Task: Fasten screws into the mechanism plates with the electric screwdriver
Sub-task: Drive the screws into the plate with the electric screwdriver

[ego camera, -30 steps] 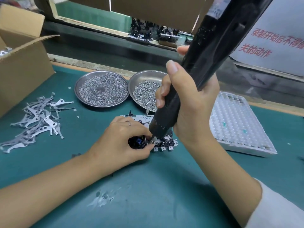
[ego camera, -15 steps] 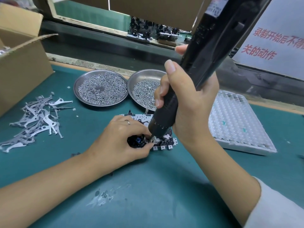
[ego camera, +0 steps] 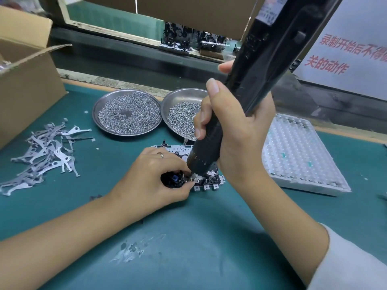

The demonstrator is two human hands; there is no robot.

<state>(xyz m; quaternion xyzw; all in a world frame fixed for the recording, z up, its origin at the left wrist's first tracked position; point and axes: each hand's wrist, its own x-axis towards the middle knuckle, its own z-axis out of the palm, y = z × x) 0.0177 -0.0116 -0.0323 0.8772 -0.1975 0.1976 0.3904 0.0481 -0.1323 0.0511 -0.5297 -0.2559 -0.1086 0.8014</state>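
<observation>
Left hand [ego camera: 155,178] pinches the mechanism plate [ego camera: 207,181] steady on the desk [ego camera: 209,237]; right hand [ego camera: 236,139] grips the electric screwdriver [ego camera: 261,74], tip down on it.

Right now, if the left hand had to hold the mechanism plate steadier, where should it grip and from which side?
Grip the mechanism plate at its left end, coming from the left. It lies flat on the mat, the electric screwdriver in the right hand covers its right part, and the left hand already pinches there.

At two o'clock a white sign [ego camera: 347,51] carries red Chinese characters, cut by the edge: "录制开始后不得" above "关的动作". A label on the black electric screwdriver [ego camera: 270,11] is too blurred to read.
</observation>
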